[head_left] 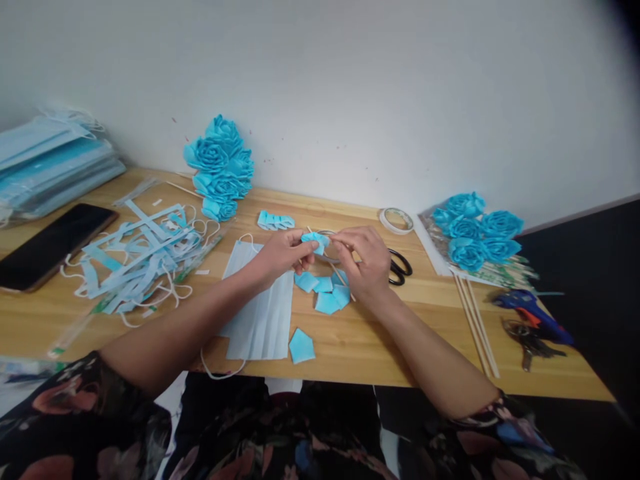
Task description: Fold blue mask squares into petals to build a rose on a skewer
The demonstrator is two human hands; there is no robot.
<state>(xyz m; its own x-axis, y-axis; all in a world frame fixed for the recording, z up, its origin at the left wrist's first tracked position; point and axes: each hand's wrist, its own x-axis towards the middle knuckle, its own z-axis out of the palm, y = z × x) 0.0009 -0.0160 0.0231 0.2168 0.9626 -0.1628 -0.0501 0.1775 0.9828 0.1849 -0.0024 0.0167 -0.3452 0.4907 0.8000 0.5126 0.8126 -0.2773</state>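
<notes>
Between the fingers of my left hand (289,253) is a blue fabric petal (316,241), pinched by its left side. My right hand (366,261) is closed at the petal's right edge, with a thin wooden stick (342,275) running beneath its fingers. Several cut blue fabric pieces (327,301) lie on the table just below the hands, and a single pentagon-shaped piece (302,346) rests nearer the front edge. Under my left wrist lies a flat face mask (260,313). Black-handled scissors (400,267) sit beside my right hand, their blades partly hidden.
Mask scraps (145,253) and a phone (53,247) cover the left, before stacked masks (55,163). Blue fabric roses (220,167) stand against the wall; more roses (477,230) lie right. Also there: a tape roll (396,221), sticks (477,327), a glue gun (535,317), keys (531,341).
</notes>
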